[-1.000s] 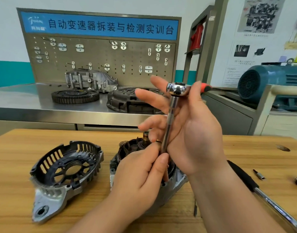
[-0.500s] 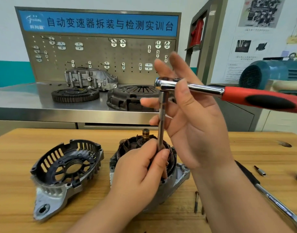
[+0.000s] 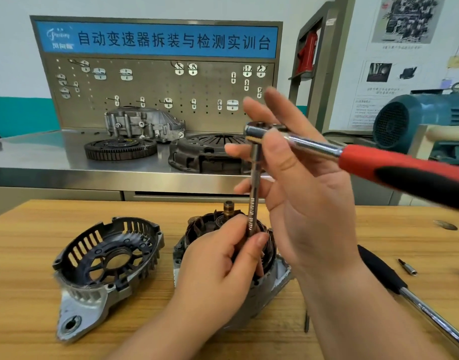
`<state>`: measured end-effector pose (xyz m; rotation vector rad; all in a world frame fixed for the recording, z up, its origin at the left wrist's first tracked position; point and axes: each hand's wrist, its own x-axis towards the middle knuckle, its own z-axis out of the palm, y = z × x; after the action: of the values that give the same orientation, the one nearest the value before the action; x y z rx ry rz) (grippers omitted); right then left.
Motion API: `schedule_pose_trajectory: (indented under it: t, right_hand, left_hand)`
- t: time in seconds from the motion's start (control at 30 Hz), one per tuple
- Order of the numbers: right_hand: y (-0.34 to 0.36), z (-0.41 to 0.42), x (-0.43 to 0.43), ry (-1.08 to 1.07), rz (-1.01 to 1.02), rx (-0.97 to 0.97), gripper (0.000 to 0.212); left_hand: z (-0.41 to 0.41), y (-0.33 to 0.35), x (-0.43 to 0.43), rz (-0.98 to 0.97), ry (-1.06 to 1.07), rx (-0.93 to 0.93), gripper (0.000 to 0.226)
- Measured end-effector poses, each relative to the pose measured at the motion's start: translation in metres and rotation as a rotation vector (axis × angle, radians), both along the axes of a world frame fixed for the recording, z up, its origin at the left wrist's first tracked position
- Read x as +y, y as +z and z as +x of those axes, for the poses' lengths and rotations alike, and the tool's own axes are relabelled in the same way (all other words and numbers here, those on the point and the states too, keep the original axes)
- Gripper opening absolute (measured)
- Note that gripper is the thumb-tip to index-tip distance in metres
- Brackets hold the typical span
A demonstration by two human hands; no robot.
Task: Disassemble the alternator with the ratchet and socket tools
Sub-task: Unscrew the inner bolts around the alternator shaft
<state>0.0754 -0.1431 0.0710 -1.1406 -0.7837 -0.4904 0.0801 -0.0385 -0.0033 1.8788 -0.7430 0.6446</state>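
Centrally, left hand point(image 3: 215, 263) pinches extension point(image 3: 254, 183), right hand point(image 3: 311, 203) holds ratchet point(image 3: 314, 146) over alternator point(image 3: 202, 226).

An automotive training workshop is shown. A steel bench point(image 3: 41, 157) is backed by a pegboard point(image 3: 150, 87), and a flywheel point(image 3: 120, 149) and clutch cover point(image 3: 205, 154) are laid on it. Posters point(image 3: 402, 19) are pinned to the wall.

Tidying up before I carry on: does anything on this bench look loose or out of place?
Nothing looks damaged. A loose bolt lies on the table beside the alternator, and a small bit lies apart near the black-handled bar; both could get lost.
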Motion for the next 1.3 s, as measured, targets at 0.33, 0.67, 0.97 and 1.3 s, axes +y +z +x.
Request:
schedule_pose_trajectory:
  t: [0.33, 0.67, 0.97, 1.3]
  right_hand:
    - [-0.0006, 0.0014, 0.0008, 0.275, 0.028, 0.232, 0.055]
    - [-0.0001, -0.0014, 0.0017, 0.055, 0.046, 0.013, 0.031]
    - [-0.0057, 0.0036, 0.0019, 0.27, 0.04, 0.185, 0.056]
    - [-0.0056, -0.0007, 0.0056, -0.038, 0.005, -0.034, 0.029]
  left_hand:
    - [0.0009, -0.0001, 0.0029, -0.002, -0.086, 0.001, 0.044]
    - [0.0006, 0.0003, 0.0004, -0.024, -0.058, 0.014, 0.034]
    - [0.0009, -0.0016, 0.0022, 0.002, -0.065, -0.032, 0.041]
    - [-0.0001, -0.0015, 0.0005, -0.042, -0.057, 0.02, 0.043]
